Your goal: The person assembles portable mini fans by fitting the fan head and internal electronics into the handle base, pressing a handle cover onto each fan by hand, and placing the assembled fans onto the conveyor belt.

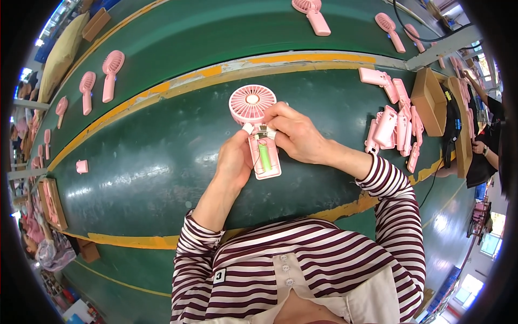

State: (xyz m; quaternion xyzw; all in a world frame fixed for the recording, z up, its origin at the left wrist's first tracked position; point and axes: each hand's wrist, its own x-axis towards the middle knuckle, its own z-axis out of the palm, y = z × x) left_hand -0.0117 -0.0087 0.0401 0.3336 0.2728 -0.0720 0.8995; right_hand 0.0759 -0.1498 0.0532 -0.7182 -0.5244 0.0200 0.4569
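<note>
A pink handheld fan (252, 101) lies in front of me, its round grille pointing away. The handle's back is off, so a green cylindrical battery (264, 157), thin wires and a small circuit board (263, 129) show inside. My left hand (233, 161) is closed on the handle's left side, with a white cover on the thumb tip. Bent round the right side of the neck, my right hand (298, 135) has its fingers closed beside the circuit board, another white cover on one fingertip. Whether they pinch a small part too is hidden.
On the right of the green bench lies a pile of pink handle covers (386, 127) by a cardboard box (430, 102). A small pink piece (82, 166) lies at left. Beyond a yellow-edged rail, several pink fans (112, 75) rest on a green belt (216, 35). Another person's hand (478, 147) shows far right.
</note>
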